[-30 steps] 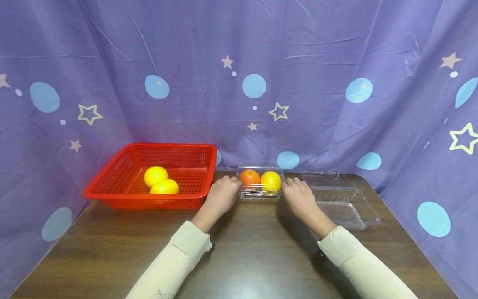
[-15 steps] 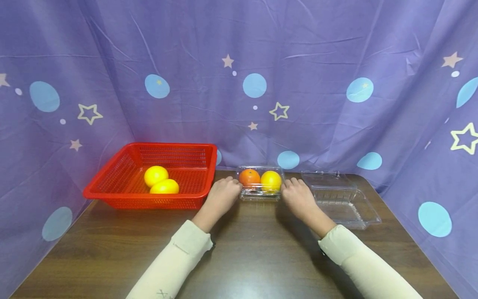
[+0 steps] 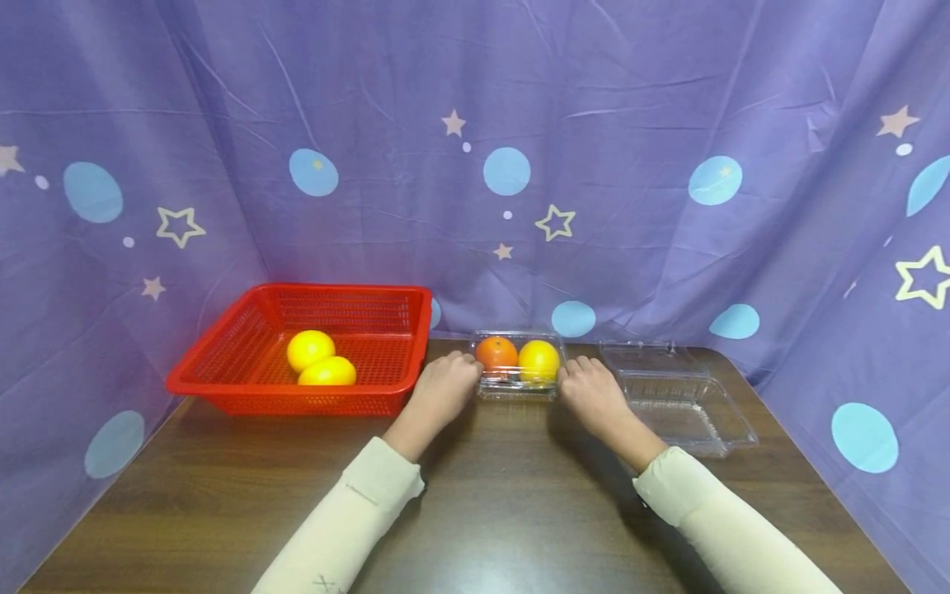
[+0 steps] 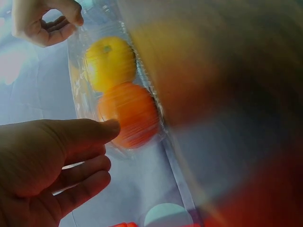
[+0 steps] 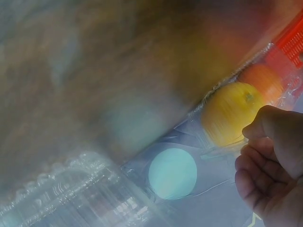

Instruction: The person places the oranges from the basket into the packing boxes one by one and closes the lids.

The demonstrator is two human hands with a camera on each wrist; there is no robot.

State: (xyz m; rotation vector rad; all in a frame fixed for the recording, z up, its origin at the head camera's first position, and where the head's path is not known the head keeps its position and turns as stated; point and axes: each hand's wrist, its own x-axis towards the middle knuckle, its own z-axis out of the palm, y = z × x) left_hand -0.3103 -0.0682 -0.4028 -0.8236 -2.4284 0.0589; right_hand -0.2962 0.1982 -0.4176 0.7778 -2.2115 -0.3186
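Observation:
A small clear plastic clamshell container [image 3: 517, 393] stands at the table's back edge with an orange fruit [image 3: 496, 354] on its left side and a yellow one [image 3: 538, 361] on its right, both behind clear plastic. My left hand [image 3: 447, 383] pinches the container's left front corner between thumb and fingers. At the opposite corner my right hand [image 3: 592, 391] pinches the rim the same way. The left wrist view has the left thumb [image 4: 102, 131] overlapping the orange fruit. In the right wrist view the right thumb [image 5: 265, 122] lies beside the yellow fruit [image 5: 232, 113].
To the left is a red perforated basket [image 3: 297, 402] with two yellow fruits [image 3: 310, 351] inside. A second clear container [image 3: 686, 417], lid folded back, lies at right, close by my right forearm. A purple patterned curtain [image 3: 371, 206] hangs directly behind the brown table [image 3: 512, 503].

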